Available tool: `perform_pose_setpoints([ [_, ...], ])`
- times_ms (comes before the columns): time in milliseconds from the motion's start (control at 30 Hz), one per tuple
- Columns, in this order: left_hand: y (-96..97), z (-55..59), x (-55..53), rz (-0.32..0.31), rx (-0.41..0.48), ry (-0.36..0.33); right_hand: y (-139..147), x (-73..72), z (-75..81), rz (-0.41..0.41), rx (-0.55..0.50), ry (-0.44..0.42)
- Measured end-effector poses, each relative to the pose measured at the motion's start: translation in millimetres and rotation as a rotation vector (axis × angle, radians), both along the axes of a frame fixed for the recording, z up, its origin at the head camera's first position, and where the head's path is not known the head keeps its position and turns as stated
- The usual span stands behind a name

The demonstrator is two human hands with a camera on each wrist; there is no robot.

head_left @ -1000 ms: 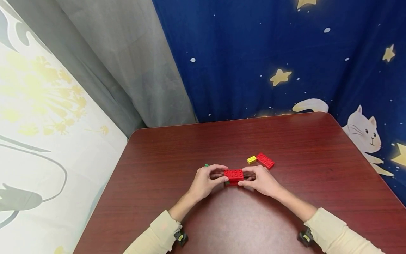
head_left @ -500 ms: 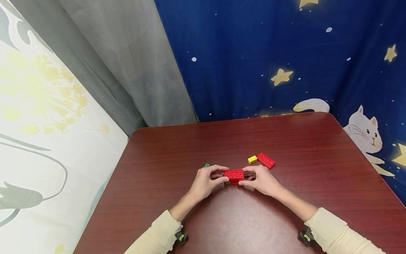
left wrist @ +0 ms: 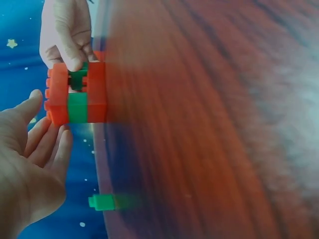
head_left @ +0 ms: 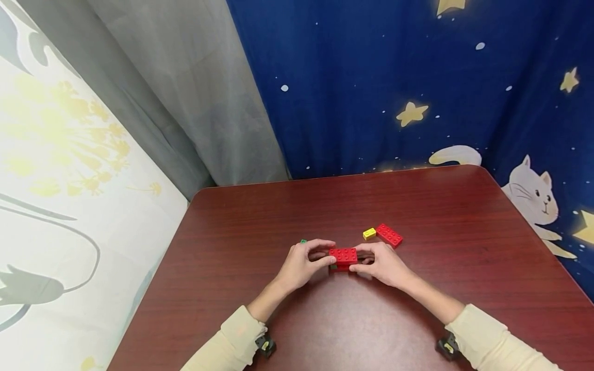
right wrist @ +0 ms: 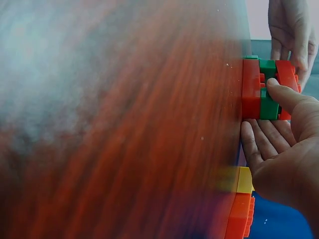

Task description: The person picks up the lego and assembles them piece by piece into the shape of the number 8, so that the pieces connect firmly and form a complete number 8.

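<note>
A small stack of toy building bricks stands on the table between the hands. In the left wrist view its upper red brick lies over a green brick, with a lower red brick beneath. My left hand holds the upper red brick at its left end, thumb in front and fingers behind. At the right end, my right hand pinches another green brick of the middle layer, its thumb at the near side. A gap shows between the two green bricks. The upper red brick looks slightly tilted in the right wrist view.
Behind the right hand lie a yellow brick and a loose red brick on the brown table. A small green brick sits beyond the left hand, mostly hidden in the head view. Curtains hang behind the table.
</note>
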State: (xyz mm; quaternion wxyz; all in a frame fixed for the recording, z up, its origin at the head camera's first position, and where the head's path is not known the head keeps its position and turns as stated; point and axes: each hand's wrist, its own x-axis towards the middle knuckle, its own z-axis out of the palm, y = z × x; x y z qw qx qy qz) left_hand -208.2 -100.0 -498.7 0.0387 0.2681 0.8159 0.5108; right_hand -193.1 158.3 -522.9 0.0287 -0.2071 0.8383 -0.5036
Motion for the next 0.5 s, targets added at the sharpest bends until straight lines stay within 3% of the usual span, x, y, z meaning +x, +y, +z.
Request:
perform_pose_setpoints([
  [133, 1.7, 2.8, -1.6, -0.003, -0.023, 0.027, -0.2, 0.4, 0.6, -0.011, 0.003, -0.007],
  [500, 3.9, -7.0, 1.0, 0.015, -0.018, -0.015, 2.6, -0.1, -0.4, 0.023, -0.008, -0.018],
])
